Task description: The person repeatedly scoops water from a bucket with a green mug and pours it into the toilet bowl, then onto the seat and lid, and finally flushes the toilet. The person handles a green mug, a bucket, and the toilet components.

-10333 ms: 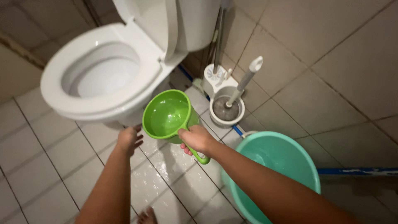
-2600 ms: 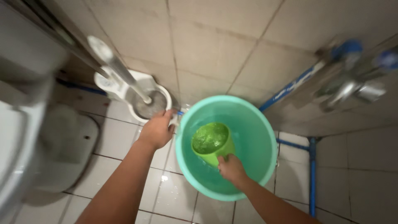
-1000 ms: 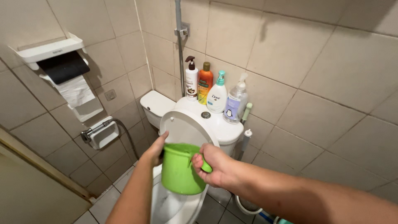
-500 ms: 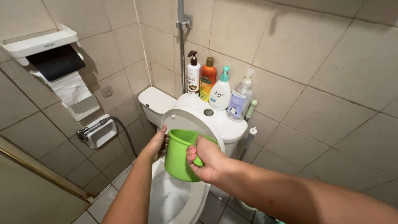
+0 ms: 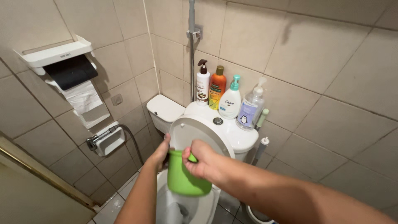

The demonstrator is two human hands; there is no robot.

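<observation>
Tipped further over than half a second ago, the green dipper (image 5: 184,178) now hangs mouth-down above the open toilet bowl (image 5: 207,207), its handle gripped by the closed fingers of the right hand (image 5: 203,164), while the left hand (image 5: 159,153) steadies its far side.

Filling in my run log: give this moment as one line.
right hand: grips handle of green plastic dipper | left hand: steadies its side | dipper tipped above white toilet bowl | lid up
</observation>
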